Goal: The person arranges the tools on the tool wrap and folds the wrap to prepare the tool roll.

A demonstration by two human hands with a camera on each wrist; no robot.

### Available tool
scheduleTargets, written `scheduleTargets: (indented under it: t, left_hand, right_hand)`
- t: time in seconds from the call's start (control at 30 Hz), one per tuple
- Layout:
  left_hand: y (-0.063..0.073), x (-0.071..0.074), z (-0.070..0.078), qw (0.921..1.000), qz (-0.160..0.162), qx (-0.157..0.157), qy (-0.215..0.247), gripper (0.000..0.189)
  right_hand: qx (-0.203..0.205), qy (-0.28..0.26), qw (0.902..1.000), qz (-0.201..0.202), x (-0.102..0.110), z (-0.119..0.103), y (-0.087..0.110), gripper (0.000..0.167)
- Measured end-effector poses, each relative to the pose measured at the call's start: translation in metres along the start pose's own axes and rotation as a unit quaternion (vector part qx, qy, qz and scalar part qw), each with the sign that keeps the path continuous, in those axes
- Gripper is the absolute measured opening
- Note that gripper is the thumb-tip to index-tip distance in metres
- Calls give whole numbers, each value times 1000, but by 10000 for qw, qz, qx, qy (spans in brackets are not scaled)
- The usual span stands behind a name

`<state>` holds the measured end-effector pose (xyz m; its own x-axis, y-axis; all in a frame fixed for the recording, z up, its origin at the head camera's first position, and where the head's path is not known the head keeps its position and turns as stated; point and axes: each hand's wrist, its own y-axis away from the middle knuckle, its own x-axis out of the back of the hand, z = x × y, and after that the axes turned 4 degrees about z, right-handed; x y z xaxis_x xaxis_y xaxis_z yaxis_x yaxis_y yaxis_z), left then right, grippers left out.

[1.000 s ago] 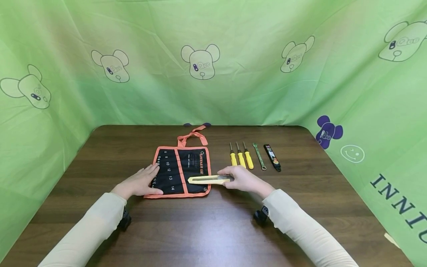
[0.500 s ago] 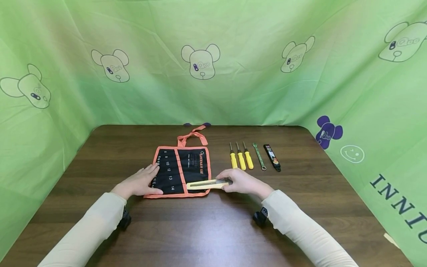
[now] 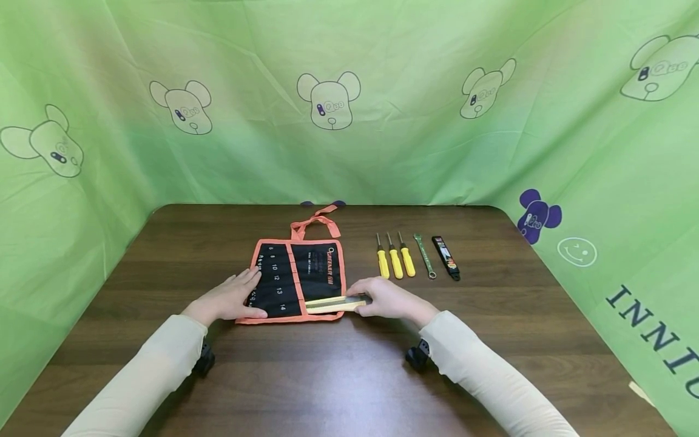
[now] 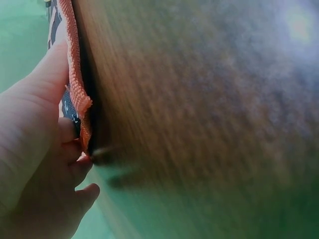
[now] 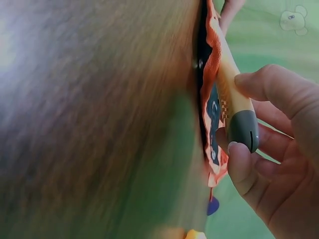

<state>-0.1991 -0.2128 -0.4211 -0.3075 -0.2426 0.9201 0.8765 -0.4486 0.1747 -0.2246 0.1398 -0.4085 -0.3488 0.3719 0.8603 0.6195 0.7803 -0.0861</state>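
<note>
A black tool pouch [image 3: 317,273] with orange trim lies unrolled on the table, numbers printed along its pocket panel. My left hand [image 3: 229,297] rests on its left edge with the fingers spread; in the left wrist view the thumb [image 4: 54,69] lies along the orange border. My right hand [image 3: 390,300] grips a yellow utility knife [image 3: 330,305] by its dark grey end [image 5: 243,127], thumb on one side and fingers around the other. The knife lies low over the right part of the pouch. Its front end is hidden at the pocket's orange edge.
Three yellow-handled screwdrivers [image 3: 395,264] lie in a row beyond my right hand. Right of them are a green combination wrench [image 3: 425,256] and a slim black printed case [image 3: 446,258]. The pouch's orange tie [image 3: 317,226] trails toward the back edge. Green cloth [image 3: 404,164] surrounds the table.
My right hand has moved left and slightly nearer to me with the utility knife. Less of the knife shows now, its front having slid under the pocket edge. The left hand has stayed put.
</note>
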Motion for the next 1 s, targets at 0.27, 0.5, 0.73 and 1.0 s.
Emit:
scheduleTargets:
  t: [0.27, 0.5, 0.73, 1.0]
  left_hand:
    - [-2, 0, 0, 10000, 11, -38, 5, 95]
    - [-2, -1, 0, 10000, 31, -44, 50, 96]
    - [-2, -1, -2, 10000, 29, -21, 14, 97]
    - [-2, -2, -2, 10000, -25, 37, -41, 97]
  right_hand:
    - [-61, 104, 9999, -97, -5, -5, -8, 31]
    - [-5, 233, 9996, -157, -8, -9, -15, 32]
    - [84, 306, 9993, -189, -12, -14, -23, 31]
    - [12, 348, 9987, -359, -17, -21, -31, 30]
